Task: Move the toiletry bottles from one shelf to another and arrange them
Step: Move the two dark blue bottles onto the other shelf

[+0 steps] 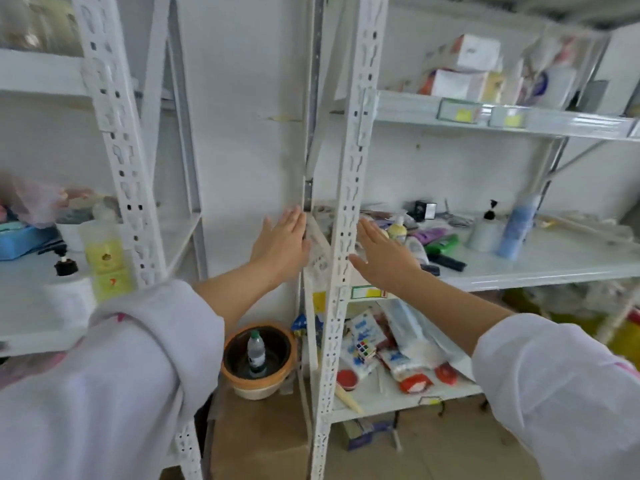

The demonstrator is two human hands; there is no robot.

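Two white metal racks stand side by side. My left hand (pixel 282 242) reaches forward with straight fingers into the gap between them and holds nothing. My right hand (pixel 382 254) is stretched flat over the left end of the right rack's middle shelf (pixel 540 271), also empty. Just beyond it lie a small yellow-capped bottle (pixel 397 230), purple and green tubes (pixel 441 240), a white pump bottle (pixel 485 230) and a tall blue bottle (pixel 517 226). On the left rack's shelf (pixel 31 327) stand a clear bottle of yellow liquid (pixel 105 247) and a white pump bottle (pixel 69 292).
A perforated white upright (pixel 341 237) stands between my hands. Boxes (pixel 464 69) sit on the right rack's top shelf. Packets and red-lidded items (pixel 398 348) crowd its lower shelf. A clay pot holding a small bottle (pixel 258 358) sits on a cardboard box below.
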